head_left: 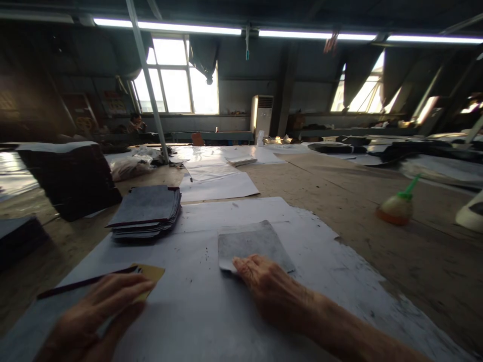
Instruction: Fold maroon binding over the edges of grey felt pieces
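My right hand pinches the near edge of a grey fabric panel, which lies on white paper in front of me. At lower left, my left hand is closed around a flat yellowish piece with a pointed corner; it looks like a scraper, though the fingers cover part of it. Beneath that hand is another grey panel with a dark strip along its far edge. A stack of grey panels with dark edges sits beyond, to the left.
A tall dark stack stands at left, with a lower dark pile nearer. On the right is a squeeze bottle with a green nozzle. Paper sheets lie farther back. A thin pole rises behind the stacks. A person is far off.
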Motion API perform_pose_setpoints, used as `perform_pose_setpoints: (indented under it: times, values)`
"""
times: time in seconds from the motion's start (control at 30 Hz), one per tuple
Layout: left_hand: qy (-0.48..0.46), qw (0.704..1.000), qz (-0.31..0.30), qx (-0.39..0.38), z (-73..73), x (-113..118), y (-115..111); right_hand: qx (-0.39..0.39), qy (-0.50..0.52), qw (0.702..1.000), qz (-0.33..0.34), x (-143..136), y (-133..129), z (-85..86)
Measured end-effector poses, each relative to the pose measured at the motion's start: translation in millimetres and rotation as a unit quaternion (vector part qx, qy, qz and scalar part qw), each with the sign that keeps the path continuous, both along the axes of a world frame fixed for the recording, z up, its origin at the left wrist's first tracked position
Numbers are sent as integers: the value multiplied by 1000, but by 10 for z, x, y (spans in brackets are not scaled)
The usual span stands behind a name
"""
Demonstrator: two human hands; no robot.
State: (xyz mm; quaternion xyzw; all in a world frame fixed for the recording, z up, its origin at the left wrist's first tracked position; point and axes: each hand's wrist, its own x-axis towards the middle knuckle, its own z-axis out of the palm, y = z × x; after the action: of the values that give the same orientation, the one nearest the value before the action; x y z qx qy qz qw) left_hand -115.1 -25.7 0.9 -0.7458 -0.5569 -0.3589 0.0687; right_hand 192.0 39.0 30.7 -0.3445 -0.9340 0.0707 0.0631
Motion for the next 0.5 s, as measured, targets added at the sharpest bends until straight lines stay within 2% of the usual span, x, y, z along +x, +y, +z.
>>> perform_pose_setpoints:
  times: [0.07, 0.13, 0.17, 0.23, 0.3, 0.4, 0.5]
  values:
    - [65, 986, -153, 5, 38, 429, 29, -12, 12, 1000, -14, 2, 33, 25]
    - [78, 967, -242, -10, 88, 807, 62, -23, 39, 998, -53, 24, 77, 42]
    - [74, 960, -268, -23, 108, 962, 85, -27, 58, 995, -78, 43, 103, 42]
    - [61, 956, -282, -53, 118, 1194, 154, -33, 103, 985, -136, 84, 157, 24]
    - [53, 958, -273, -71, 89, 1324, 267, -42, 146, 971, -183, 97, 207, -17]
    - [52, 970, -224, -80, 18, 1364, 478, -55, 188, 954, -226, 42, 220, -74]
    - [24, 979, -182, -90, -17, 1361, 629, -48, 191, 944, -266, 20, 111, -55]
